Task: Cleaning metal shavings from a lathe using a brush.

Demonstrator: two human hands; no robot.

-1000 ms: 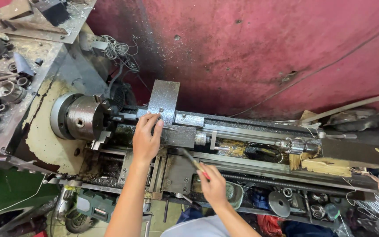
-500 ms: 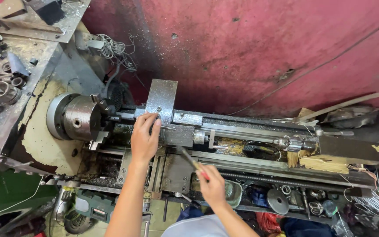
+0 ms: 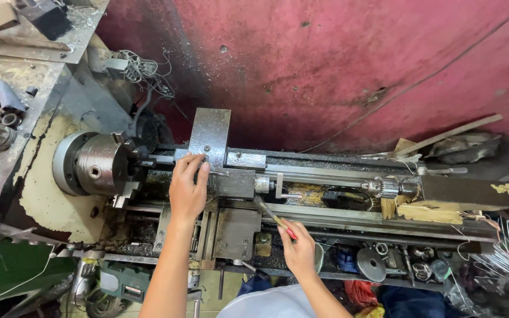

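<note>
- The lathe [image 3: 301, 194] fills my view, its long bed running left to right in front of the red wall [image 3: 354, 65]; everything I handle lines up along that axis.
- The chuck [image 3: 98, 164] sits at the left end of the bed, jaws facing right, just left of my left hand.
- The grey upright plate [image 3: 210, 134] stands on the carriage behind the tool block [image 3: 234, 182], rising toward the wall.
- My left hand [image 3: 188, 189] lies flat on the tool block beside the chuck, fingers spread and pressing down toward the plate's foot; it rests there without closing round anything.
- My right hand [image 3: 298, 252] is lower and to the right, at the front of the bed, wrapped tight round the red handle of a slim tool.
- That tool [image 3: 273, 215] slants up and left from my right fist, its dark tip reaching toward the right side of the tool block, so the block lies up-left of the grip, and my left hand is the nearer one to it.
- The drill chuck [image 3: 384, 187] sits well off to the right along the bed.
</note>
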